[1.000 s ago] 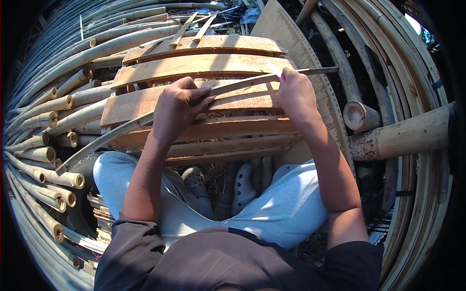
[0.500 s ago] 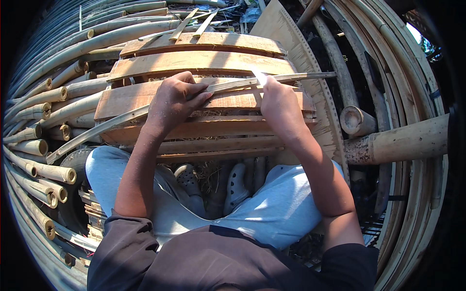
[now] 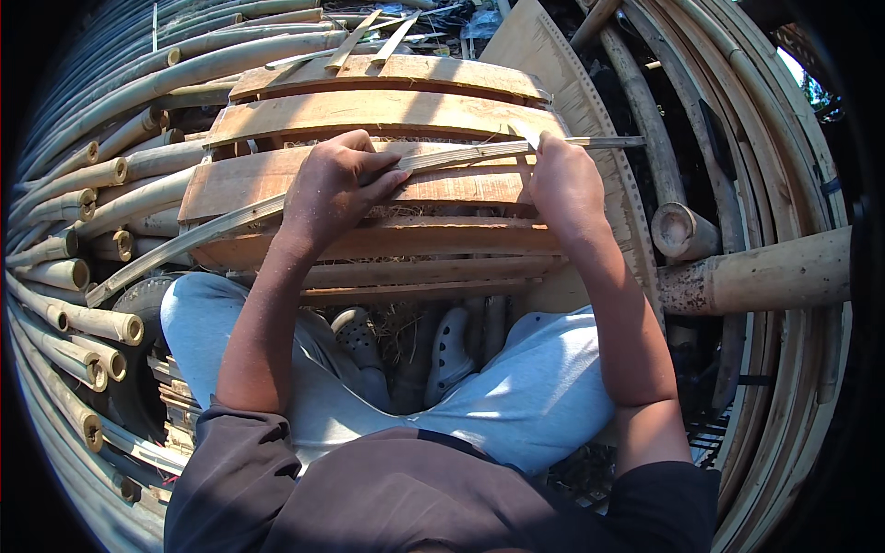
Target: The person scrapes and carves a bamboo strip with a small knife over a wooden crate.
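Observation:
A long, pale bamboo strip (image 3: 461, 154) lies slantwise over a slatted wooden bench (image 3: 369, 112), its left end running down beside my left knee. My left hand (image 3: 334, 182) is closed around the strip, thumb and forefinger pressed on it. My right hand (image 3: 566, 175) is closed on a knife (image 3: 526, 135) whose light blade shows at the strip's upper side, close to its right end. The fist hides the knife's handle. Past that hand, the strip's right tip sticks out over a tan board.
Bamboo poles (image 3: 129, 170) are stacked at the left, with a tyre (image 3: 138, 318) by my left knee. The tan board (image 3: 604, 198) leans at the bench's right. A thick bamboo pole (image 3: 774, 267) juts in from the right. Short slivers (image 3: 395, 39) lie at the bench's far edge.
My right hand and the knife have slid right along the strip, away from my left hand. My left hand stays in almost the same spot.

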Action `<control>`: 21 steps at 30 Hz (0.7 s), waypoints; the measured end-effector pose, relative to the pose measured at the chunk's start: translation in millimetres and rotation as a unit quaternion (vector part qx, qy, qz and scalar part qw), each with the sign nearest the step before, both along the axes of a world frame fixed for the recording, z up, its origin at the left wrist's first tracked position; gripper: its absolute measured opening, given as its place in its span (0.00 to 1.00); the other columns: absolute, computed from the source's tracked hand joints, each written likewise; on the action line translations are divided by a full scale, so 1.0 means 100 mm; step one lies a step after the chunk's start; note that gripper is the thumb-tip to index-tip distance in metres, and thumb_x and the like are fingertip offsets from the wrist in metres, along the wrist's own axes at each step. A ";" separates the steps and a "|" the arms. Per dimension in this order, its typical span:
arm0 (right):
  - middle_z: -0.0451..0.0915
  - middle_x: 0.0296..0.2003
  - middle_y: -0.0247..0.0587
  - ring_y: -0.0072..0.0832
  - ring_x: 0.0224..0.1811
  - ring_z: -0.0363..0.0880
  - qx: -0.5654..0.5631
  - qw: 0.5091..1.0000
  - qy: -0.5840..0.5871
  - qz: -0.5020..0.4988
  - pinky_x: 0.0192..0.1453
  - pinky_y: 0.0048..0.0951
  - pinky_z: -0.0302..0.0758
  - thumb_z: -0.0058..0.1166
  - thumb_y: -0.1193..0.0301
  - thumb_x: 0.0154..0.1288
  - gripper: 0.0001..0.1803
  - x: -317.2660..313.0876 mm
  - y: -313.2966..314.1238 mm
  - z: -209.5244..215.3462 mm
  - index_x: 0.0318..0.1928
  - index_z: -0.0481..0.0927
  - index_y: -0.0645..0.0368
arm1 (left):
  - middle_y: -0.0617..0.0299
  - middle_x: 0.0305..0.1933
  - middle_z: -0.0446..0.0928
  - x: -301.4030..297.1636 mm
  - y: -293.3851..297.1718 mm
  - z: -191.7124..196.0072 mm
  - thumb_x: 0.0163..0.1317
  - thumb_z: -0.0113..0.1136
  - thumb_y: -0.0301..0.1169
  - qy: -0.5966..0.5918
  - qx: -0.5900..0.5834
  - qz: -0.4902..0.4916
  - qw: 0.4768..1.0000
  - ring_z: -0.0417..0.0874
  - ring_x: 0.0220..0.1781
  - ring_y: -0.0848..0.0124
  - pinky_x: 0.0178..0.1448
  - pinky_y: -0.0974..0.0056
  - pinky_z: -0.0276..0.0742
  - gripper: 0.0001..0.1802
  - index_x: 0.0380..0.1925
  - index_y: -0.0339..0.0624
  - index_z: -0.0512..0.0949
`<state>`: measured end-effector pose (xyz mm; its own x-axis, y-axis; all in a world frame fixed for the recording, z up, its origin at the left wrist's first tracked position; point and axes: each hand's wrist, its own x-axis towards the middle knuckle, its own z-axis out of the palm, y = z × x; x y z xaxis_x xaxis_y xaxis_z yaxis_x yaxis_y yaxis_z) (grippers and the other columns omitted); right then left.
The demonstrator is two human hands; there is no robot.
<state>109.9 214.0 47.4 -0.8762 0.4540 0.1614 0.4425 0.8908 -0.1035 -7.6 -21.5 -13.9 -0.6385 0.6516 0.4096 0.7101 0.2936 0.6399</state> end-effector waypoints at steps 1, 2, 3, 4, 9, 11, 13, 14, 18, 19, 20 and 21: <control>0.86 0.32 0.61 0.54 0.41 0.88 0.015 1.000 -0.004 0.002 0.48 0.50 0.83 0.57 0.75 0.67 0.08 -0.01 -0.01 -0.02 0.42 0.83 0.67 | 0.55 0.30 0.76 0.00 0.00 0.00 0.63 0.72 0.39 -0.005 -0.001 -0.001 1.000 0.81 0.32 0.60 0.39 0.55 0.76 0.15 0.46 0.44 0.90; 0.86 0.32 0.61 0.55 0.41 0.88 -0.011 0.998 0.018 0.056 0.48 0.50 0.83 0.56 0.75 0.67 0.08 0.00 -0.09 -0.09 0.42 0.83 0.67 | 0.55 0.30 0.76 0.00 0.00 0.01 0.63 0.72 0.39 -0.010 -0.001 -0.001 1.000 0.81 0.32 0.60 0.39 0.55 0.76 0.15 0.46 0.44 0.90; 0.86 0.32 0.61 0.55 0.40 0.88 -0.038 0.993 0.039 0.109 0.47 0.50 0.83 0.56 0.75 0.67 0.08 0.01 -0.22 -0.14 0.41 0.83 0.68 | 0.55 0.30 0.76 0.00 0.00 0.01 0.63 0.72 0.39 -0.011 -0.001 -0.002 1.000 0.81 0.32 0.60 0.39 0.55 0.76 0.15 0.46 0.44 0.90; 0.84 0.31 0.66 0.57 0.39 0.87 -0.049 0.988 0.036 0.140 0.46 0.49 0.83 0.54 0.72 0.73 0.09 0.02 -0.29 -0.18 0.42 0.81 0.67 | 0.55 0.30 0.77 0.00 0.01 0.01 0.63 0.72 0.39 -0.015 -0.002 -0.001 1.000 0.81 0.32 0.60 0.39 0.55 0.76 0.15 0.46 0.44 0.90; 0.85 0.32 0.63 0.56 0.39 0.87 0.002 1.000 -0.010 0.014 0.45 0.49 0.83 0.55 0.74 0.70 0.09 -0.01 -0.01 0.05 0.44 0.83 0.66 | 0.55 0.30 0.77 0.01 0.00 0.02 0.62 0.73 0.38 -0.011 0.003 0.004 1.000 0.82 0.33 0.61 0.39 0.56 0.76 0.15 0.46 0.44 0.90; 0.84 0.30 0.64 0.57 0.37 0.87 0.035 0.997 0.006 0.067 0.43 0.50 0.83 0.55 0.75 0.69 0.09 0.00 -0.14 -0.07 0.46 0.81 0.67 | 0.55 0.30 0.77 0.01 0.01 0.04 0.62 0.73 0.38 -0.016 -0.007 0.003 1.000 0.82 0.33 0.61 0.40 0.56 0.77 0.15 0.46 0.44 0.90; 0.83 0.28 0.65 0.58 0.36 0.86 -0.026 0.989 0.023 0.146 0.45 0.53 0.82 0.54 0.77 0.68 0.08 0.00 -0.36 -0.17 0.44 0.80 0.67 | 0.55 0.31 0.77 0.01 0.01 0.03 0.62 0.73 0.38 -0.016 -0.010 0.002 1.000 0.82 0.33 0.61 0.40 0.56 0.77 0.15 0.46 0.44 0.90; 0.83 0.28 0.65 0.58 0.37 0.86 -0.065 0.986 0.039 0.149 0.45 0.52 0.82 0.54 0.76 0.68 0.07 0.00 -0.34 -0.15 0.43 0.81 0.67 | 0.55 0.31 0.77 0.00 0.01 0.03 0.62 0.73 0.38 -0.017 -0.013 0.001 1.000 0.82 0.33 0.60 0.41 0.56 0.77 0.15 0.46 0.44 0.90; 0.85 0.32 0.61 0.55 0.40 0.87 0.007 0.999 -0.034 0.011 0.48 0.52 0.83 0.54 0.77 0.67 0.06 -0.06 -0.03 0.03 0.39 0.79 0.68 | 0.54 0.31 0.78 0.00 0.00 0.02 0.62 0.73 0.39 -0.011 -0.009 0.009 1.000 0.82 0.33 0.60 0.41 0.56 0.77 0.16 0.46 0.44 0.89; 0.85 0.32 0.61 0.55 0.40 0.87 0.008 0.999 -0.034 0.011 0.48 0.52 0.83 0.54 0.77 0.67 0.06 -0.05 -0.05 -0.02 0.39 0.79 0.68 | 0.54 0.31 0.78 0.00 0.01 0.02 0.62 0.73 0.39 -0.006 -0.008 0.006 1.000 0.83 0.34 0.59 0.41 0.56 0.77 0.16 0.46 0.44 0.89; 0.85 0.32 0.62 0.56 0.40 0.87 -0.005 0.997 -0.011 0.072 0.47 0.52 0.83 0.53 0.77 0.67 0.05 -0.03 -0.13 -0.09 0.39 0.79 0.68 | 0.54 0.31 0.78 0.00 0.02 0.02 0.62 0.73 0.39 0.000 -0.006 0.003 1.000 0.83 0.34 0.59 0.41 0.56 0.77 0.16 0.46 0.44 0.89; 0.85 0.33 0.63 0.56 0.39 0.87 -0.019 0.991 0.013 0.133 0.46 0.53 0.83 0.52 0.77 0.67 0.05 -0.01 -0.22 -0.13 0.40 0.78 0.67 | 0.54 0.31 0.78 0.00 0.04 0.03 0.62 0.73 0.39 0.001 -0.006 0.003 1.000 0.83 0.34 0.59 0.41 0.56 0.77 0.16 0.46 0.44 0.89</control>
